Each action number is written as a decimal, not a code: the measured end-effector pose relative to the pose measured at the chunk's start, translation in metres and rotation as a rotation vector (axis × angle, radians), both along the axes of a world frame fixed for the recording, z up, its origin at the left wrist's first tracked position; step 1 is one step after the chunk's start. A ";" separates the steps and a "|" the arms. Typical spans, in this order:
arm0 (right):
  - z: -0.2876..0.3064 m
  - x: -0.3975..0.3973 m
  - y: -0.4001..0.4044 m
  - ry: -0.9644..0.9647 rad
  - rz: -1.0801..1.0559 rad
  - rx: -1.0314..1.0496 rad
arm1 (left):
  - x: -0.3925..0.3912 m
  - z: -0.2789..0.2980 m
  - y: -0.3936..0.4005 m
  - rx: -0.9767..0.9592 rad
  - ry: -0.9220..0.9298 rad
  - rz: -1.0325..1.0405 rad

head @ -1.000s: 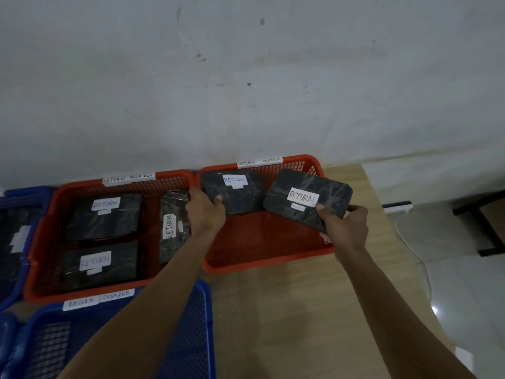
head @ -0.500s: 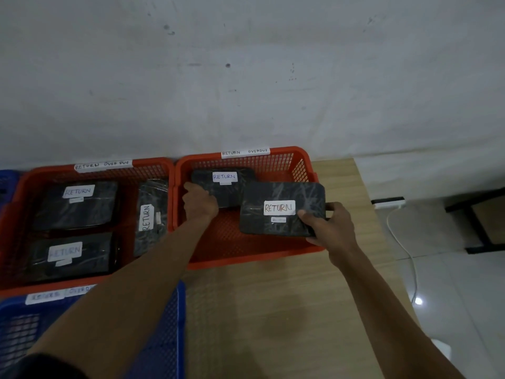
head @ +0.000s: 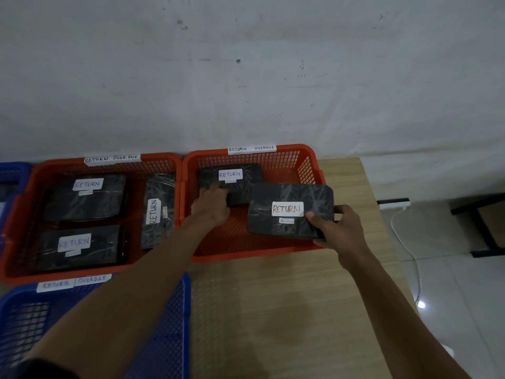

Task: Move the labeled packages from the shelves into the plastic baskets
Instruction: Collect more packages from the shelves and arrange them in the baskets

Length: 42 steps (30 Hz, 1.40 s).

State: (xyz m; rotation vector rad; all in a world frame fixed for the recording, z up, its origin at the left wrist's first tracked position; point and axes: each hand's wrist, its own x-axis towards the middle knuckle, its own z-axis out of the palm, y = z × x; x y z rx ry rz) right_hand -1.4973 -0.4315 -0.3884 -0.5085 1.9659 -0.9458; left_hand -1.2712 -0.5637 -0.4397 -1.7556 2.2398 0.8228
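Note:
Two black wrapped packages with white RETURN labels are in the right red basket (head: 308, 157). My right hand (head: 334, 228) grips the nearer package (head: 289, 209) by its right front corner, low over the basket's right side. My left hand (head: 211, 203) holds the front left edge of the far package (head: 235, 181), which lies at the basket's back.
A left red basket (head: 24, 192) holds three RETURN packages (head: 84, 198). Blue baskets sit at the front left (head: 169, 324) and far left (head: 13, 170). All stand on a wooden table (head: 287, 310) against a white wall. A white cable (head: 410, 250) runs on the tiled floor at right.
My right hand has lowered its package from a tilt above the rim to nearly flat inside the right red basket. My left hand stays on the far package.

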 end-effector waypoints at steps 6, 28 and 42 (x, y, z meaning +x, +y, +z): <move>-0.003 0.010 -0.001 0.012 0.056 -0.003 | 0.012 0.007 0.001 -0.114 0.313 0.069; -0.059 0.091 -0.048 0.205 0.489 0.314 | 0.093 0.047 0.048 -0.469 0.567 0.327; -0.060 0.104 -0.044 0.343 0.424 0.249 | 0.102 0.045 0.052 -0.386 0.580 0.227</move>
